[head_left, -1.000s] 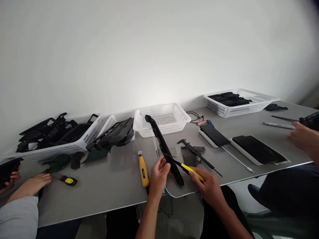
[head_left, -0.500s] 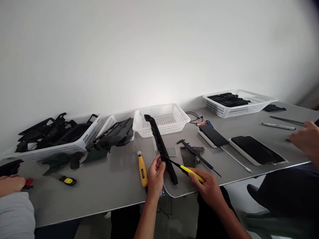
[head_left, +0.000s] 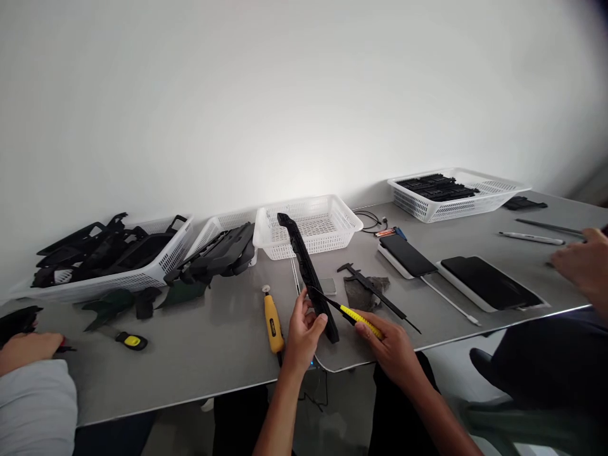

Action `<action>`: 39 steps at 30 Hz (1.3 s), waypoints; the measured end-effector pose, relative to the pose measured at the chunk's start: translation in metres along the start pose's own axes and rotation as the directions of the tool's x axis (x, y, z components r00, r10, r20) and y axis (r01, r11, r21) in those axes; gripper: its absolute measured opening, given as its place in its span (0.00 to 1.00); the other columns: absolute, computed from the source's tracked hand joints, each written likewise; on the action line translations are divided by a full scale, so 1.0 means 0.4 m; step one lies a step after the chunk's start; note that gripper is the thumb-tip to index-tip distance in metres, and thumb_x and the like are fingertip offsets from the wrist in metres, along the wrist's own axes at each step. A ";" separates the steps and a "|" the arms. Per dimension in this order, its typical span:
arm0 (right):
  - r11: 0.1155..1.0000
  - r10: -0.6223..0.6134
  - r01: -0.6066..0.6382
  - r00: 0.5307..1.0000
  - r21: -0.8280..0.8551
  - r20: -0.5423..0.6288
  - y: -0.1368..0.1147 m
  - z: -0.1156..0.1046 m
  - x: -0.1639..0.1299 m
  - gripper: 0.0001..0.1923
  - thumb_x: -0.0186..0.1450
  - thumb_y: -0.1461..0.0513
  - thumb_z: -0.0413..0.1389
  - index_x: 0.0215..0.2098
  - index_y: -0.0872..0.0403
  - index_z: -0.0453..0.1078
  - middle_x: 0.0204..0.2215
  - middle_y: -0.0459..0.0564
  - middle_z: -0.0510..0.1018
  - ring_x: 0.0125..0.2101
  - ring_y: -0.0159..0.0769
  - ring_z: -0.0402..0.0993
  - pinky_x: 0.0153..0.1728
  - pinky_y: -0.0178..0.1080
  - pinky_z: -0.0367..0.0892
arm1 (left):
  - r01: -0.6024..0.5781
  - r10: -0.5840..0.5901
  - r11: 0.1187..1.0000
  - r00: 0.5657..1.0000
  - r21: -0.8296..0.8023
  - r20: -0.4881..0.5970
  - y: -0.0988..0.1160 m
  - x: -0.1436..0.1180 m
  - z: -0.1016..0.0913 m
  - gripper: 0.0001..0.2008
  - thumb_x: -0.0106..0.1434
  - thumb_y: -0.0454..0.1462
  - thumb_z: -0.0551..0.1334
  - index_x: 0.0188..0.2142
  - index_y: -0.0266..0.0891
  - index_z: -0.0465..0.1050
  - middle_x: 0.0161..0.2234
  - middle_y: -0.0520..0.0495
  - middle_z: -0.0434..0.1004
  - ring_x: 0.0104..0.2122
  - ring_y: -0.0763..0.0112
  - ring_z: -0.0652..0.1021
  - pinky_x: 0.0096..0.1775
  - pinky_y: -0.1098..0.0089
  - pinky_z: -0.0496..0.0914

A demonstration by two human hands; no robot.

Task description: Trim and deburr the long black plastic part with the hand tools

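Observation:
My left hand [head_left: 304, 329] is closed around the lower part of a long black plastic strip [head_left: 304, 263], its thumb pressed on the face near the lower end. The strip is held tilted above the table, its far end in front of a white basket [head_left: 332, 244]. In my right hand [head_left: 389, 345] is a utility knife [head_left: 361, 320] with a yellow and black handle. The dark blade points up and left and meets the strip's edge just above my left fingers; whether it cuts in is too small to tell. A black caliper [head_left: 373, 291] lies beyond my right hand.
A yellow rotary tool [head_left: 272, 324] lies left of my left hand. Baskets of black plastic parts [head_left: 156, 272] stand along the wall. Two phones [head_left: 408, 254] lie at right. A co-worker's hand [head_left: 582, 263] is at far right, another's sleeve [head_left: 40, 392] at far left.
My left thumb has moved down the strip, and the strip has tilted slightly. The knife has shifted a little left and up along its edge. The left co-worker's hand has moved right.

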State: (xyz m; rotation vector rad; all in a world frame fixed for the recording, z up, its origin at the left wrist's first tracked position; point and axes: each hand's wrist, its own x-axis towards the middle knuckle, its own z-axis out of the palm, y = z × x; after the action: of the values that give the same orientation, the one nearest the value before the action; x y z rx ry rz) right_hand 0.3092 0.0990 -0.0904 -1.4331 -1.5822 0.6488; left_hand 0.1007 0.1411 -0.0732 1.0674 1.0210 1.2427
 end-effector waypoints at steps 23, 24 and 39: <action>1.000 0.013 -0.013 0.999 0.011 0.043 -0.006 -0.025 0.003 0.27 0.72 0.39 0.56 0.53 0.47 0.84 0.43 0.53 0.85 0.43 0.46 0.79 0.46 0.44 0.71 | -0.060 0.038 0.994 0.970 -0.087 -0.242 -0.033 0.016 -0.020 0.37 0.60 0.53 0.75 0.63 0.40 0.75 0.65 0.36 0.77 0.68 0.49 0.73 0.68 0.56 0.67; 1.000 0.011 -0.011 0.999 0.007 0.047 -0.006 -0.025 0.003 0.27 0.72 0.40 0.56 0.53 0.47 0.84 0.42 0.52 0.85 0.42 0.46 0.79 0.46 0.44 0.70 | -0.061 0.037 0.994 0.968 -0.089 -0.248 -0.032 0.016 -0.022 0.37 0.59 0.54 0.75 0.63 0.40 0.76 0.66 0.36 0.76 0.68 0.49 0.72 0.68 0.56 0.66; 1.000 0.031 -0.031 0.994 -0.005 0.103 -0.007 -0.031 -0.001 0.26 0.71 0.41 0.55 0.48 0.47 0.86 0.40 0.52 0.87 0.40 0.47 0.79 0.43 0.44 0.67 | -0.048 -0.007 0.977 0.968 -0.207 -0.253 -0.032 0.016 -0.028 0.31 0.61 0.54 0.75 0.59 0.44 0.81 0.68 0.41 0.74 0.72 0.51 0.66 0.71 0.56 0.62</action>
State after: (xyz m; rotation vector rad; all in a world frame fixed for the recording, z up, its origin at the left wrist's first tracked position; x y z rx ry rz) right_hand 0.3184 0.0960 -0.0824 -1.4493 -1.6435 0.7492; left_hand 0.0929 0.1478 -0.0881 0.7696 1.0420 1.4962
